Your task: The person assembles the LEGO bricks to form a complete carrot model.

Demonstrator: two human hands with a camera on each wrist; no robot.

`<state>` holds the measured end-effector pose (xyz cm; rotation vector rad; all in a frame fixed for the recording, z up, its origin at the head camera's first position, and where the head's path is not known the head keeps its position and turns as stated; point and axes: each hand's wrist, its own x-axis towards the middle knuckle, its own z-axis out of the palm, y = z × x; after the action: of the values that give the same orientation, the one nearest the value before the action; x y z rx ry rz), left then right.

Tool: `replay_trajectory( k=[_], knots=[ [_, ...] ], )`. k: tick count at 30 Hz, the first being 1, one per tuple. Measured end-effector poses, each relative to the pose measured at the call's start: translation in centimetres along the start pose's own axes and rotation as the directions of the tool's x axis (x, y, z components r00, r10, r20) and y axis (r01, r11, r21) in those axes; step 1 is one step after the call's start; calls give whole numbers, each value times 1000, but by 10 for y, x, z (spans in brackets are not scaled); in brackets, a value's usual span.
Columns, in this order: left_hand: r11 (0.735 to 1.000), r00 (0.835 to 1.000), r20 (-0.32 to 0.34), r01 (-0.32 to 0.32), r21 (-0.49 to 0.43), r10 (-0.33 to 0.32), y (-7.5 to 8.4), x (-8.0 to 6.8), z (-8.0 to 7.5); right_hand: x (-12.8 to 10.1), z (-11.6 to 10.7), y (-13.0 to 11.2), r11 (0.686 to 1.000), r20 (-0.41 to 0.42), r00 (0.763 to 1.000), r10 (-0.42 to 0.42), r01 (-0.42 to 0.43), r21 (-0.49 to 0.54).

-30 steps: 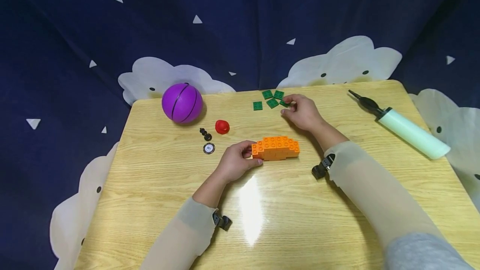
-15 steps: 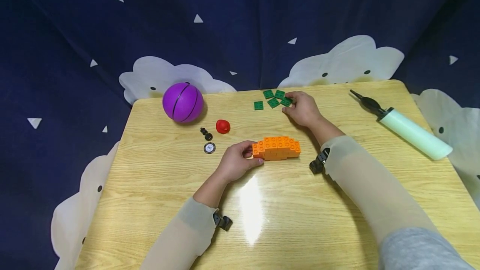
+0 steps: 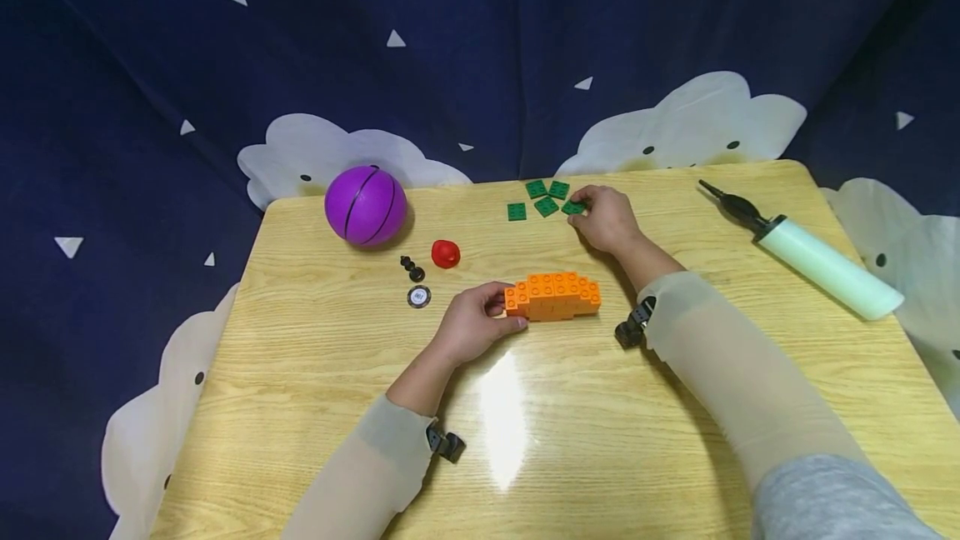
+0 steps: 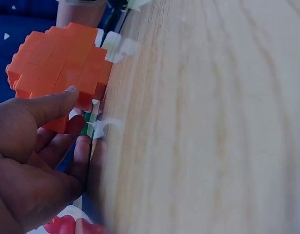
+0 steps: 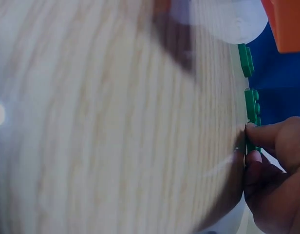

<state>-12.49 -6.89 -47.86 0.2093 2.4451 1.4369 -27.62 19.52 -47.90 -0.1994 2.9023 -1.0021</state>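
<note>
My left hand [image 3: 472, 323] grips the left end of an orange stepped build of toy bricks [image 3: 555, 298], thumb on its near face and fingers behind. In the left wrist view the thumb lies flat along the orange bricks [image 4: 62, 63]. Farther back, my right hand [image 3: 606, 219] pinches a small flat green toy brick [image 3: 573, 207] between thumb and fingertips, close on the tabletop. Several more flat green bricks [image 3: 546, 206] lie just left of it. The right wrist view shows the thumb and fingers [image 5: 279, 141] at a green brick's edge.
A purple ball [image 3: 365, 207] stands at the back left of the wooden table [image 3: 300, 373]. Near it lie a small red hat-shaped piece [image 3: 446, 253], a black chess-like piece [image 3: 412, 269] and a round chip [image 3: 419, 297]. A hand pump [image 3: 825, 265] lies at the right.
My right fingers have closed in on the rightmost green brick, and the right forearm has shifted slightly left. The left hand and the orange build have stayed in place.
</note>
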Motion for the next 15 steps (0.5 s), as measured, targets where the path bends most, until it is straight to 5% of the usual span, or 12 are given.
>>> replay_trajectory(
  k=[15],
  knots=[
    [1000,1000,-4,-10,23,10,-2,1,1,-14,-4,3,998,10,1000,4,-4,57]
  ],
)
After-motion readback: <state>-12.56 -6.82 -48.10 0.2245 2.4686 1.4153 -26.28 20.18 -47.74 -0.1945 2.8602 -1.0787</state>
